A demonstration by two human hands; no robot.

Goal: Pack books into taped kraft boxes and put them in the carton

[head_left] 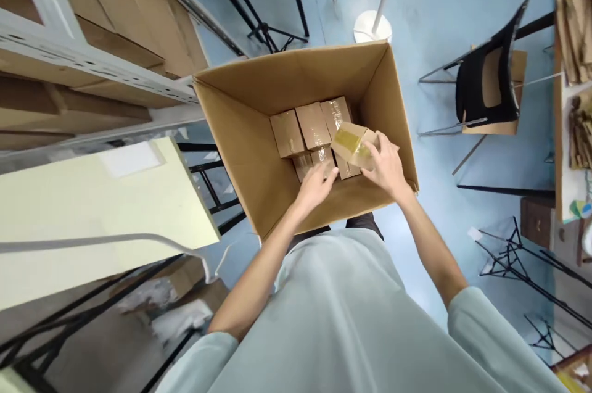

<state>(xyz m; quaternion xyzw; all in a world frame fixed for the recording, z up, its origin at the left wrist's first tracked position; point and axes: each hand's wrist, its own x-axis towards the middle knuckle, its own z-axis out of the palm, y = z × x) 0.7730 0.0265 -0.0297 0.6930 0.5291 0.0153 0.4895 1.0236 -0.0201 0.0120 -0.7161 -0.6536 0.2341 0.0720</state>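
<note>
A large open cardboard carton (pixel 235 152) stands in front of my legs, with several small brown boxes (pixel 287 132) inside, closed with clear tape. My right hand (pixel 386 168) grips one small cardboard box (pixel 350 139), tilted above the others, with a strip of yellowish tape across it. Over the front of the small boxes hovers my left hand (pixel 317 183), its fingers loosely curled and apart with nothing visible in them. Whether its fingertips touch the boxes beneath, I cannot tell.
A metal shelf (pixel 92 60) loaded with cardboard stands at the left, above a pale yellow tabletop (pixel 152 214). A white stand base (pixel 372 26) is behind the carton. To the right are a black chair (pixel 490 84) and a table edge (pixel 558 134).
</note>
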